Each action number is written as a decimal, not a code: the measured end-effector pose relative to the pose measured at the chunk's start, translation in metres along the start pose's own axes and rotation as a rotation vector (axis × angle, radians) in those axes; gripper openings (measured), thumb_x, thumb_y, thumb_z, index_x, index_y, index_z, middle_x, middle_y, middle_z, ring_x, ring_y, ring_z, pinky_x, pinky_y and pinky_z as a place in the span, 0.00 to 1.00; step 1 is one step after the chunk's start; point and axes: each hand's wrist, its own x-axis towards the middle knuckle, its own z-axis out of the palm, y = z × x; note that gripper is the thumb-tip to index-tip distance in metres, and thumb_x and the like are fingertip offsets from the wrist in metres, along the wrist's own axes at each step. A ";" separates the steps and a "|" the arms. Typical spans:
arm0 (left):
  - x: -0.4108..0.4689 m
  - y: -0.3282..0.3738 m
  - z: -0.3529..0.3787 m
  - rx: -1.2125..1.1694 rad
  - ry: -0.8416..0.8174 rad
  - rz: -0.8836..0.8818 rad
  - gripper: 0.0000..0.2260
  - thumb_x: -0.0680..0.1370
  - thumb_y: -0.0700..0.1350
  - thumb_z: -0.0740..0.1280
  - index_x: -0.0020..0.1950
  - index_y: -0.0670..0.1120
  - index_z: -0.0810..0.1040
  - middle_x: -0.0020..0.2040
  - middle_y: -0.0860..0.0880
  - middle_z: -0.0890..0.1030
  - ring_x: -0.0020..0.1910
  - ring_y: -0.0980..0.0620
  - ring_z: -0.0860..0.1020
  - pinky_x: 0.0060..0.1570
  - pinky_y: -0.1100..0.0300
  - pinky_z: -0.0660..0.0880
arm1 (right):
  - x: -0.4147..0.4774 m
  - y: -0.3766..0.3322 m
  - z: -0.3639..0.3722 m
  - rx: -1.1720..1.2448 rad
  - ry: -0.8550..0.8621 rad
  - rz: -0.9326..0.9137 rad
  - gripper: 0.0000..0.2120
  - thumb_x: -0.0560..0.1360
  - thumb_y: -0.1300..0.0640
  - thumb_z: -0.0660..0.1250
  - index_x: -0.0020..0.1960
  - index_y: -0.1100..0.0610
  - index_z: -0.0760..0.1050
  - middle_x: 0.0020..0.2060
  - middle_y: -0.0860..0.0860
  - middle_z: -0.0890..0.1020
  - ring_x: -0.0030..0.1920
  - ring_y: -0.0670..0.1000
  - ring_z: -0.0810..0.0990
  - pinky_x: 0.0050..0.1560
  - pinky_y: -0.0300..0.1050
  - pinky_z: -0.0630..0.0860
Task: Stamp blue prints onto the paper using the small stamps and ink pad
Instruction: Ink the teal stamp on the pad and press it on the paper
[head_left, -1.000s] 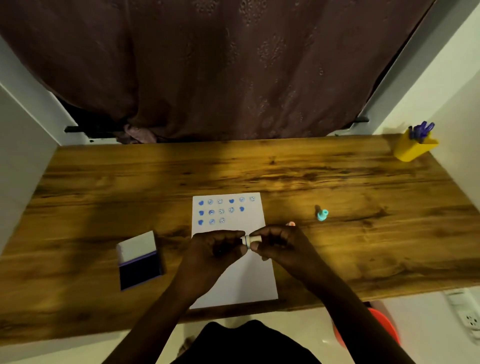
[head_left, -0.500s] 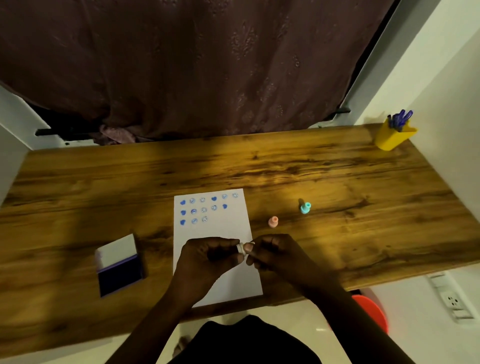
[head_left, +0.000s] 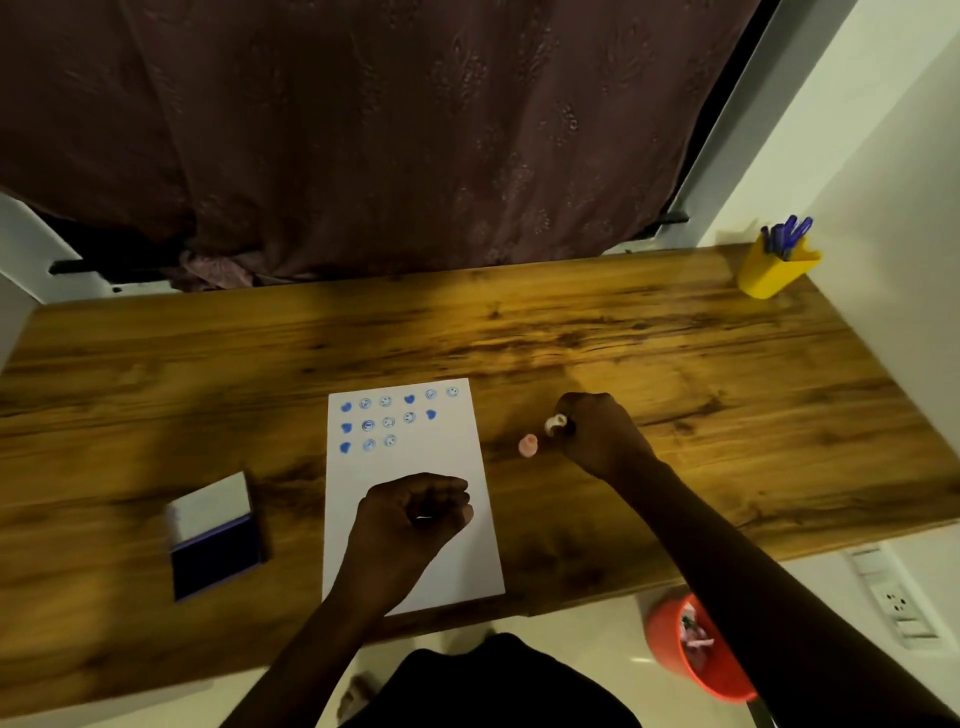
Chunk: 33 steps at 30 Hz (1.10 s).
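A white paper (head_left: 415, 571) lies on the wooden desk (head_left: 571, 332), with several blue heart and smiley prints near its top edge. My left hand (head_left: 415, 512) hovers over the middle of the paper, curled around a small white stamp that barely shows. My right hand (head_left: 597, 431) is to the right of the paper and pinches a small white cap (head_left: 555, 423). A pink stamp (head_left: 528, 445) stands on the desk just left of that hand. The open ink pad (head_left: 213, 540) lies left of the paper, its dark blue pad facing up.
A yellow pen cup (head_left: 774, 267) with blue pens stands at the desk's far right corner. A brown curtain (head_left: 389, 130) hangs behind the desk. On the floor at the right is a red bucket (head_left: 696, 649). A wall socket (head_left: 896, 603) sits below the desk's right edge.
My hands were together over the paper, pulling a small white piece apart. They have separated: the right hand moved up and right to beside the pink stamp, while the left stayed over the paper.
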 end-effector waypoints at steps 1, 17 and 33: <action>0.000 0.000 -0.001 -0.002 0.009 0.003 0.14 0.71 0.43 0.80 0.47 0.62 0.84 0.46 0.63 0.87 0.48 0.59 0.86 0.54 0.62 0.80 | 0.004 0.000 0.002 -0.013 -0.014 -0.004 0.07 0.76 0.54 0.69 0.50 0.58 0.79 0.44 0.57 0.84 0.44 0.59 0.83 0.42 0.53 0.81; 0.000 0.005 0.006 -0.006 0.048 -0.024 0.19 0.71 0.43 0.79 0.46 0.70 0.83 0.46 0.62 0.87 0.48 0.57 0.87 0.56 0.57 0.81 | 0.016 0.014 -0.011 -0.128 -0.027 0.002 0.29 0.72 0.54 0.76 0.70 0.54 0.74 0.59 0.57 0.82 0.58 0.58 0.82 0.53 0.49 0.80; -0.004 0.008 0.002 0.015 0.052 -0.015 0.16 0.71 0.43 0.79 0.44 0.67 0.83 0.45 0.66 0.86 0.48 0.61 0.86 0.52 0.65 0.79 | 0.004 0.039 -0.004 -0.120 0.141 0.100 0.10 0.77 0.50 0.70 0.47 0.58 0.81 0.43 0.56 0.85 0.43 0.56 0.83 0.38 0.42 0.73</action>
